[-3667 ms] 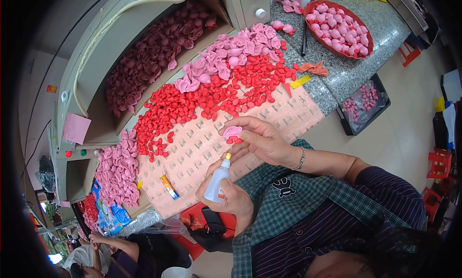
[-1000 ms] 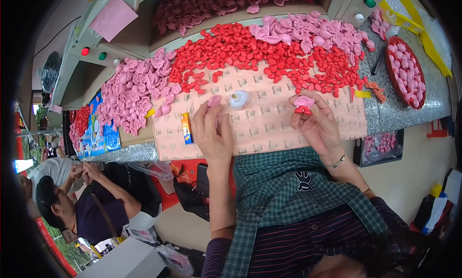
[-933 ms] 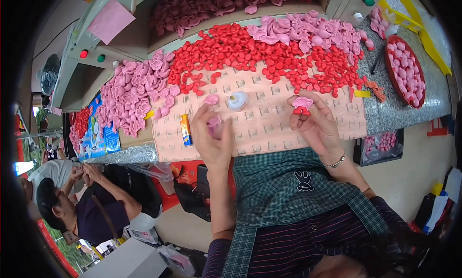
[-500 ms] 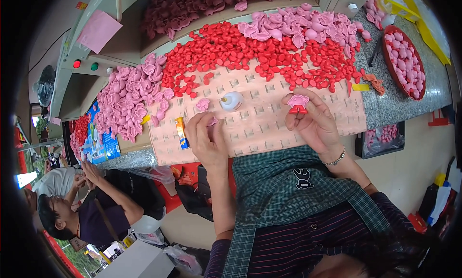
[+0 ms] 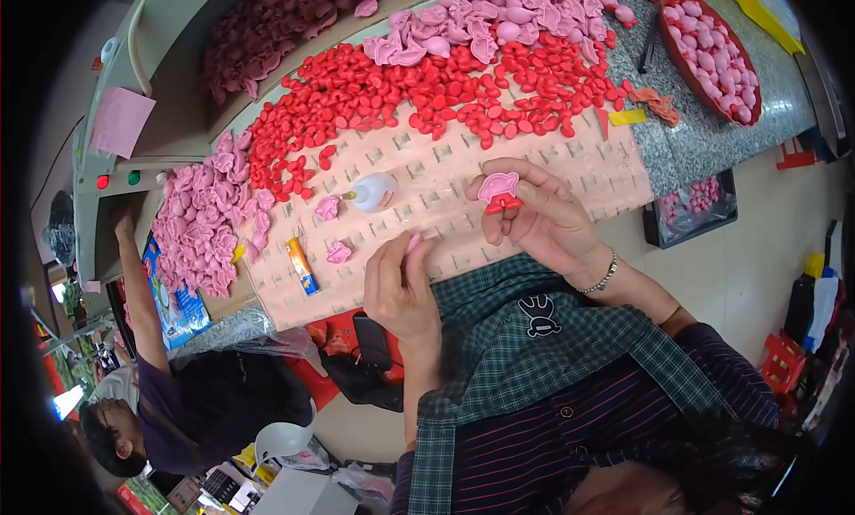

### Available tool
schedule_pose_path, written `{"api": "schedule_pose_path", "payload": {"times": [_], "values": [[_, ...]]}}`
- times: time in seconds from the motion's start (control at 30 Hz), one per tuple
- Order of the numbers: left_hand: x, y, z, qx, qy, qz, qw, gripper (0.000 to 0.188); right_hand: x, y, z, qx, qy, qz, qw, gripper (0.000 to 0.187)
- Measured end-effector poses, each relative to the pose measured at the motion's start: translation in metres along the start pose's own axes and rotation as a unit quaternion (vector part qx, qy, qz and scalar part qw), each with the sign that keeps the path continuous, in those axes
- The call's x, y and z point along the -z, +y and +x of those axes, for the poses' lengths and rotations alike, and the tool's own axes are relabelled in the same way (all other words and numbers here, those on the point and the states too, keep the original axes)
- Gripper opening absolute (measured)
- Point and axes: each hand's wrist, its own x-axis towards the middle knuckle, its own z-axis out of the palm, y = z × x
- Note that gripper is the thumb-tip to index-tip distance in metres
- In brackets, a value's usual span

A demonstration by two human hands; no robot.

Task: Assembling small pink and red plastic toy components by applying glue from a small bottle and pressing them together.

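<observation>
My right hand [image 5: 554, 214] pinches a small toy piece [image 5: 499, 189], a pink hollow shell joined to a red leg-shaped part, its open side toward me. To its left and slightly lower, my left hand [image 5: 401, 288] closes its fingertips on a small pink part [image 5: 413, 242], mostly hidden by the fingers. The two hands are apart, above the near edge of a peach patterned mat [image 5: 454, 181]. A white squeeze bottle [image 5: 376, 192] lies tilted on the mat. Two loose pink shells lie near it, one [image 5: 327, 208] by its nozzle and another [image 5: 338, 252] lower down.
Red parts [image 5: 445, 87] cover the back of the mat, with pink shells [image 5: 499, 25] heaped behind and more [image 5: 200, 221] at left. A small orange-and-blue packet [image 5: 302, 266] lies near the left edge. A red basket [image 5: 755, 121] of pink pieces stands far right. A co-worker [image 5: 178, 408] sits at left.
My left hand has drawn toward me and to the right, closer to my right hand, uncovering a pink shell on the mat. The view has shifted. The co-worker now reaches an arm forward.
</observation>
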Motion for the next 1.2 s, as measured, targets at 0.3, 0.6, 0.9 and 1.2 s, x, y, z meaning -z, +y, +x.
{"api": "schedule_pose_path", "payload": {"times": [0.3, 0.6, 0.9, 1.2], "values": [[0.011, 0.000, 0.004, 0.001, 0.007, 0.047, 0.999, 0.015, 0.001, 0.002, -0.003, -0.011, -0.001, 0.030, 1.000, 0.044], [0.053, 0.002, 0.005, 0.085, -0.151, 0.031, 0.984, 0.035, -0.001, -0.004, -0.003, -0.059, -0.033, 0.094, 0.993, 0.040], [0.049, -0.016, 0.030, -0.135, -0.248, 0.031, 0.959, 0.038, -0.007, 0.010, -0.008, -0.164, -0.050, 0.077, 0.982, 0.035], [0.040, -0.020, 0.027, -0.123, -0.225, 0.010, 0.967, 0.034, -0.003, 0.017, -0.006, -0.200, -0.091, 0.085, 0.972, 0.039]]}}
